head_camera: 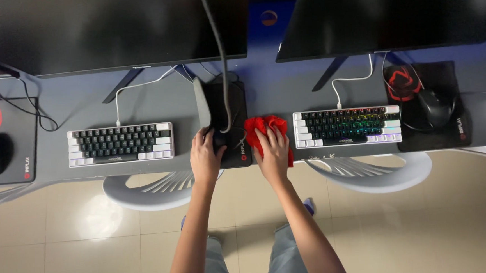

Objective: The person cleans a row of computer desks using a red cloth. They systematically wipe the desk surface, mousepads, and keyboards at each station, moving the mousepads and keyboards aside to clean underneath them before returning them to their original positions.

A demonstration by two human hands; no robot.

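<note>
So, my left hand is curled over the black mouse on the dark mouse pad near the front edge of the table, grip closed around it so it can't skate off. My right hand lies flat, fingers spread, pressing the red cloth onto the bare strip of table between that pad and the lit keyboard; nothing pinched there, just palm weight on the rag. If you ask me, the trick is keeping the cloth bunched under the palm so no loose corner snags the keyboard's side or the mouse cable hanging down over the pad. I'd work in short strokes toward the front edge, and hold the mouse steady or lift it clear so the pad doesn't drag. The white-edged keyboard sits well off toward the table's left end, out of the way.
</note>
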